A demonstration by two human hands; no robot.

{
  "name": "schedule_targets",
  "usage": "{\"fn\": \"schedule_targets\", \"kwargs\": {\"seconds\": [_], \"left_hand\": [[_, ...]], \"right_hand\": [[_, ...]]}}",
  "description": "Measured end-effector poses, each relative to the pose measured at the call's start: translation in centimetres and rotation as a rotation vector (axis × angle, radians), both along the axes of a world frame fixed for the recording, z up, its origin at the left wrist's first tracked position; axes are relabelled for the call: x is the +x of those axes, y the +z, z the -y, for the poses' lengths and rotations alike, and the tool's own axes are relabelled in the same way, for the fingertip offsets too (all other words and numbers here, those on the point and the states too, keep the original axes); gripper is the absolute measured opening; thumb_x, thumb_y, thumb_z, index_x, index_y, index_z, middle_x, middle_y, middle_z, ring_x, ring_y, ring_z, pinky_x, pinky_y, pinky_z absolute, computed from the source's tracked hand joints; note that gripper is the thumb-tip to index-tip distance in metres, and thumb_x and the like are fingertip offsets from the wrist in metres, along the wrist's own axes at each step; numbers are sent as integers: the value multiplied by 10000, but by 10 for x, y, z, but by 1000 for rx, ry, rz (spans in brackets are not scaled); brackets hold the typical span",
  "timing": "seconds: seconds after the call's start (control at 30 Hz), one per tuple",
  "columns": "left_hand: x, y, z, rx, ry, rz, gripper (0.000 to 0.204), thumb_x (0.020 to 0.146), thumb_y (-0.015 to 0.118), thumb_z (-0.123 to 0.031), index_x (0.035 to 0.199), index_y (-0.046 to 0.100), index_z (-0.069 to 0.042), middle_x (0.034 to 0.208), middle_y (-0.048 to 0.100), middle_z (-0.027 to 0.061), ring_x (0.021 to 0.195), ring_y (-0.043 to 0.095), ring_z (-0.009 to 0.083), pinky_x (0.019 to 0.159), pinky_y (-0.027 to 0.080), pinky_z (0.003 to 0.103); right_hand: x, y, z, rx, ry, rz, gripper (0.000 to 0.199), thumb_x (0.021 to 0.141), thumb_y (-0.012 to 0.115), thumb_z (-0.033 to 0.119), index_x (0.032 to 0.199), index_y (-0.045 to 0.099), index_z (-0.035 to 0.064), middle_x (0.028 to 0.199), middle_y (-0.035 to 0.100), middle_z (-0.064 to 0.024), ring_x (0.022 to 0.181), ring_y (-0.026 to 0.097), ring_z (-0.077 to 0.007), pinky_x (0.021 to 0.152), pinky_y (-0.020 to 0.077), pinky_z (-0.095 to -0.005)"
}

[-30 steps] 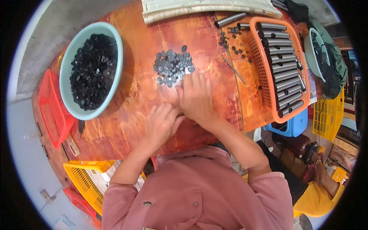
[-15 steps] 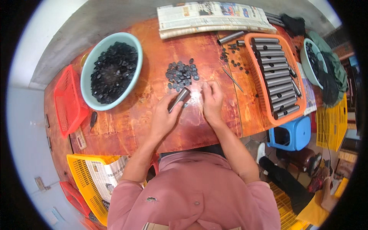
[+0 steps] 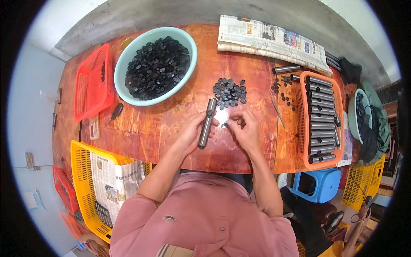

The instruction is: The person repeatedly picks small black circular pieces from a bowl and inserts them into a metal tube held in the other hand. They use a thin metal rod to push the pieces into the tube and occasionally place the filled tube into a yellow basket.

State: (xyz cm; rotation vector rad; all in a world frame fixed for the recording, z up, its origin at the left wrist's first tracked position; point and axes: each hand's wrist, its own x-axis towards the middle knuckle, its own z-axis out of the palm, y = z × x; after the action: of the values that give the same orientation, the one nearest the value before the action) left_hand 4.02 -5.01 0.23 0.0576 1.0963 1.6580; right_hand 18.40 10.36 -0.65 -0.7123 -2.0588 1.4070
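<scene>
My left hand (image 3: 194, 128) is closed around a dark metal tube (image 3: 206, 127), held upright in the picture, with black ends and a black oval piece set in its side near the top. To its right my right hand (image 3: 244, 128) is curled in a pinch. Its thumb and fingertips meet at the edge of a small black oval piece (image 3: 224, 126); whether the piece is lifted off the table cannot be made out. Just beyond both hands lies a loose pile of black oval pieces (image 3: 230, 91).
A pale green basin (image 3: 195, 64) full of black pieces stands left, by a red basket (image 3: 92, 109) and a dark-handled tool (image 3: 115, 112). Right, an orange basket (image 3: 303, 124) holds several tubes. Folded newspaper (image 3: 274, 38), a thin rod (image 3: 278, 112) and small black bits (image 3: 284, 92) lie around.
The view has shifted, so the table things sit further right. My left hand has turned the tube more upright, showing its side. My right hand has moved down and closer to the small oval piece.
</scene>
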Motion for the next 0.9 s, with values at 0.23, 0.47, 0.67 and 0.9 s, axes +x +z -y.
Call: {"fn": "schedule_targets", "kwargs": {"seconds": [0.23,0.47,0.67,0.9], "left_hand": [[6,3,1,36,54,-3,327,1136,423,-215,1291,574,31,1052,711,149,839,694,199,748,596,332],[3,-15,1,110,20,7,385,1131,444,-246,1382,547,28,1060,703,150,860,701,216,772,602,337],[2,-11,1,122,8,11,339,1134,438,-240,1310,548,27,1053,694,157,864,696,216,764,601,341],[3,-10,2,148,28,29,324,1134,441,-236,1292,556,23,1053,696,154,863,696,212,766,599,341]], "right_hand": [[4,5,5,460,163,80,156,823,797,88,949,727,28,937,644,-125,919,637,-329,814,507,-449],[4,5,2,436,193,118,89,891,744,87,946,743,16,882,642,-147,884,653,-337,788,516,-434],[-5,13,-18,520,102,145,126,925,715,90,1000,745,-7,964,701,-176,871,684,-368,778,539,-438],[8,26,-14,229,-4,291,213,884,730,54,1095,728,22,993,712,-150,951,677,-340,872,533,-421]]}}
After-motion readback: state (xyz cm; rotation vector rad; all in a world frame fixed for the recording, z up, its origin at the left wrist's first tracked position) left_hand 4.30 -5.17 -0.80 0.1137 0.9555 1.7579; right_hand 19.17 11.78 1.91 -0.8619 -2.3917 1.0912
